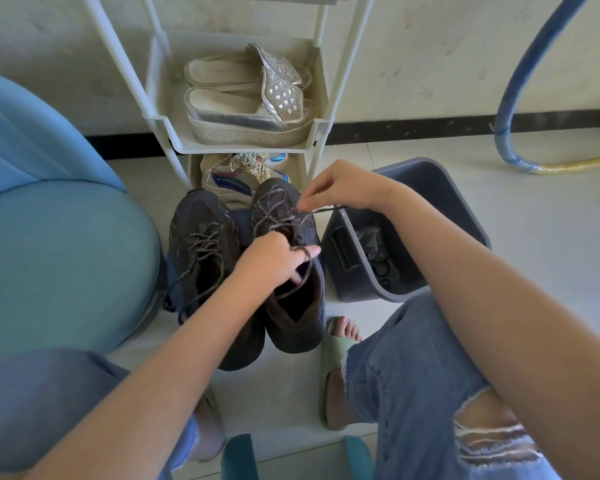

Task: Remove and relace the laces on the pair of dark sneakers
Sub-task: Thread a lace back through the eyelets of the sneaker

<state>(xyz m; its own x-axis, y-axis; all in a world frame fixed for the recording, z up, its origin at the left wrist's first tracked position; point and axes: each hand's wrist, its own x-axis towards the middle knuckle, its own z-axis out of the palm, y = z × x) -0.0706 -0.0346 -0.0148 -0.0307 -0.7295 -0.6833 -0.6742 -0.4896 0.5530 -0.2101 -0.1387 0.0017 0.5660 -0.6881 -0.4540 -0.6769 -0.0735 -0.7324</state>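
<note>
Just in front of the white plastic shoe rack (173,140), the dark mesh sneakers (201,244) sit side by side on the glossy floor (520,216). On the shoe nearer the grey plastic bin (464,206), the left hand (274,259) curls at the tongue, the speckled cord lace (321,210) looped round a finger. The right hand (347,185) pinches that lace's end, pulled taut over the toe

My left hand (277,259) sits low, wrist bent down, fingers curled with the lace (321,210) looped over one finger. My right hand (347,185) is raised just beyond it, thumb and forefinger pinching the lace. Both bare forearms reach forward.
</note>
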